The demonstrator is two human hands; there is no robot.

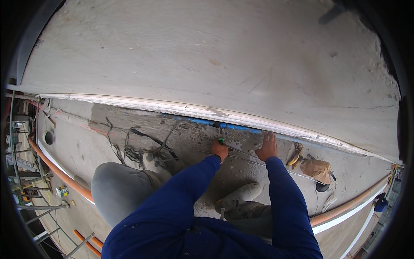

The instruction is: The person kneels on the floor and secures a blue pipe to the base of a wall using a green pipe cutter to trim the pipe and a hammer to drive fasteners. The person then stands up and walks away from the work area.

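My left hand [220, 150] is closed round a small green-and-black tool [221, 140], whose kind I cannot make out. The tool points up at a dark fitting [217, 124] on a blue pipe [238, 127], which runs along the foot of the concrete wall. To the right, my right hand [267, 146] has its fingers stretched out and leans on the pipe line by the wall; nothing shows in it. Thin metal rods [246, 155] lie on the wet floor between and below my hands.
A white pipe [172, 105] runs along the wall above the blue one. Tangled dark straps [126, 144] lie by my left boot [161, 163]. At the right are a brown paper bag [317, 169] and yellowish gloves [296, 155]. Orange pipes [64, 172] and scaffolding [26, 190] stand left.
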